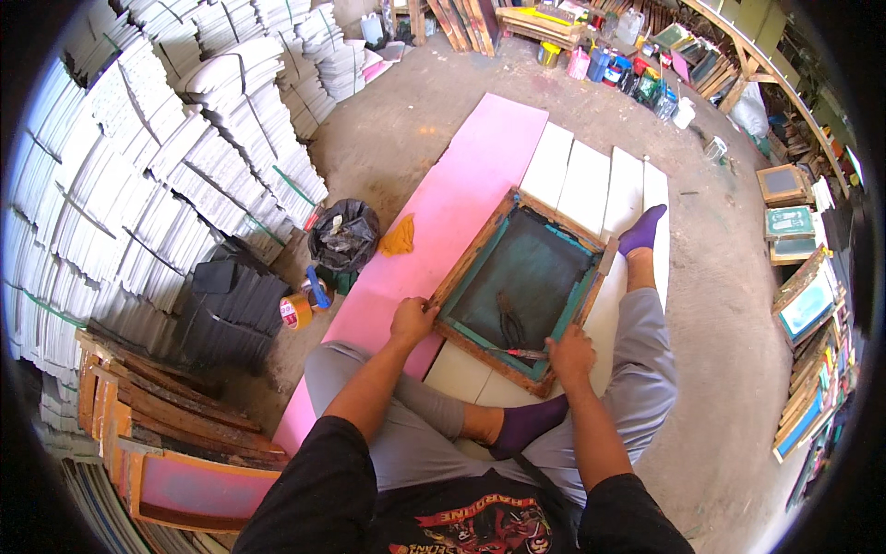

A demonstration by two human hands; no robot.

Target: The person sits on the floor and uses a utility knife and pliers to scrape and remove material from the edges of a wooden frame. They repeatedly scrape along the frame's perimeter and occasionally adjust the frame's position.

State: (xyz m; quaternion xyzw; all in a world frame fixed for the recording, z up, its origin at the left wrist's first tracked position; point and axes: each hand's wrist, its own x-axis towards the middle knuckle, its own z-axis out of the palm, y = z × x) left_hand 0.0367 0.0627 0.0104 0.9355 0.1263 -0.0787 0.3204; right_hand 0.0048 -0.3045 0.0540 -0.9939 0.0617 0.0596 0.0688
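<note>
Below the chest of a black printed shirt (471,512), the person's bent legs in grey trousers (637,369) ended in purple socks (528,427). Just beyond the nearer foot, a wooden frame (540,263) with dark mesh and a teal inner border lay over pale panels (549,166) and a long pink sheet (452,203). The right hand (572,355) was at its near right side, fingers closed round a slim tool (530,354) — reddish near the hand, its thin end pointing left across the frame. The left hand (415,319) was at the near left corner, fingers curled in against the wood; whether they gripped it firmly I could not tell. Dark pliers (509,319) lay on the mesh, between the two hands. Farther out, a yellow-orange cloth (399,236) lay at the pink sheet's left edge, near a black plastic bag (343,235) on the floor. Beyond the bag rose tall stacks of white sheets (138,138) — bound with straps — and at the far end stood coloured containers (618,72).
</note>
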